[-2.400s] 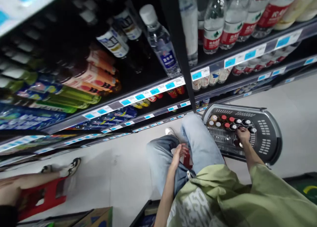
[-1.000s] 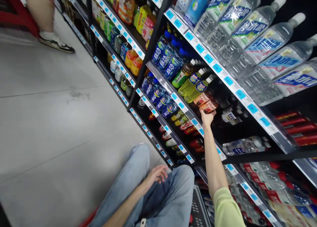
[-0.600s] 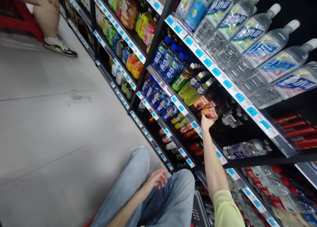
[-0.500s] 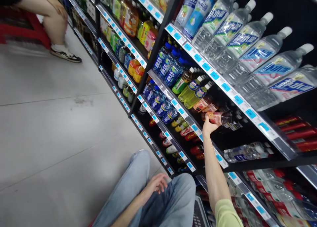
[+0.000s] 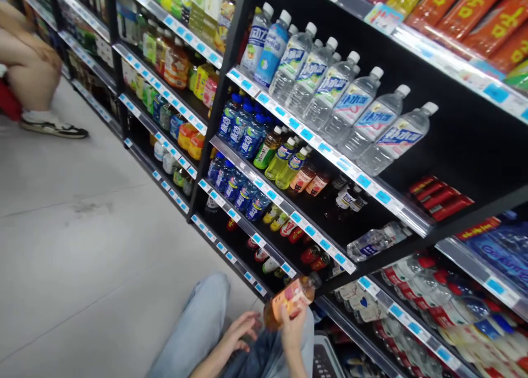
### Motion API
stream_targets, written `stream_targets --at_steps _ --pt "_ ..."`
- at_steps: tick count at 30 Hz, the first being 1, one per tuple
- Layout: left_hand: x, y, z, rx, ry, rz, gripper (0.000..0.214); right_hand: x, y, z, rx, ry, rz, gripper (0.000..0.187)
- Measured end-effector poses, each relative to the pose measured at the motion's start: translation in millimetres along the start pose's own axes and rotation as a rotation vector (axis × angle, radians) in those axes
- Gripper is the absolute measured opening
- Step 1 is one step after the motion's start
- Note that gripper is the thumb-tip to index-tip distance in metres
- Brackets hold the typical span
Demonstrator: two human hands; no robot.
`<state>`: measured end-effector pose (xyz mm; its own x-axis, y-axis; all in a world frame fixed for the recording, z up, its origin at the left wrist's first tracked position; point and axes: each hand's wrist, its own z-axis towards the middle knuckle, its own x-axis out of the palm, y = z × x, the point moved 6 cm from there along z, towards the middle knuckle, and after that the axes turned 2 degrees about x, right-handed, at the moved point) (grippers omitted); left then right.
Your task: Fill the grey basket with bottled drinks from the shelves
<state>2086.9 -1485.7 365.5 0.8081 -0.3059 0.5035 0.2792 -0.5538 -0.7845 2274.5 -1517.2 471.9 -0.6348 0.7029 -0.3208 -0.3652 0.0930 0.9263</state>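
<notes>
My right hand [image 5: 292,328] is wrapped around a bottle of brown drink [image 5: 289,302] with an orange-pink label and a dark cap. The bottle is tilted above my knees, its cap end toward the upper right. Just left of its base, my left hand [image 5: 241,334] is open with fingers apart, and nothing is in it. Two similar bottles [image 5: 309,181] with the same kind of label stand on the middle shelf, beside yellow-green bottles [image 5: 286,166]. To their right are dark bottles with white labels [image 5: 350,199].
Shelves [image 5: 289,122] with price tags run diagonally, holding large clear bottles [image 5: 355,105] above and blue-capped bottles [image 5: 243,127] lower. A grey basket [image 5: 324,356] sits by my right knee. Another person's leg [image 5: 35,81] shows at the left, on the grey floor [image 5: 99,246].
My right hand has taken the brown drink bottle off the middle shelf and brought it down over my lap. My left hand has lifted toward it. The view has shifted, showing more upper shelf.
</notes>
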Motion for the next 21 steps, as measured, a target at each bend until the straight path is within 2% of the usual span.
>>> stream_targets --at_steps 2,5,8,12,17,19,21 --pt "0.0 0.1 -7.6 0.016 0.013 0.003 0.073 6.8 -25.3 -32.0 0.113 -0.048 0.033 0.061" --pt "6.6 1.8 -17.3 -0.001 0.104 0.026 0.073 19.8 -34.4 -55.2 0.195 -0.032 0.126 0.065" --pt "13.6 1.0 -16.9 0.04 0.153 0.064 0.074 28.9 -28.9 -51.9 0.214 -0.003 0.183 0.065" --pt "19.0 -3.3 -10.9 0.122 0.075 0.139 0.075 33.6 -21.4 -38.9 0.232 -0.001 0.182 0.062" --pt "28.2 -23.6 -27.2 0.233 -0.015 0.115 0.07 33.1 -11.7 -40.9 0.283 0.095 0.178 0.053" --pt "28.6 -29.4 -34.2 0.228 -0.057 0.147 0.071 33.3 -13.4 -43.6 0.337 0.133 0.212 0.052" --pt "29.4 -29.6 -38.6 0.17 -0.045 0.211 0.072 34.2 -17.5 -45.6 0.392 0.139 0.324 0.053"
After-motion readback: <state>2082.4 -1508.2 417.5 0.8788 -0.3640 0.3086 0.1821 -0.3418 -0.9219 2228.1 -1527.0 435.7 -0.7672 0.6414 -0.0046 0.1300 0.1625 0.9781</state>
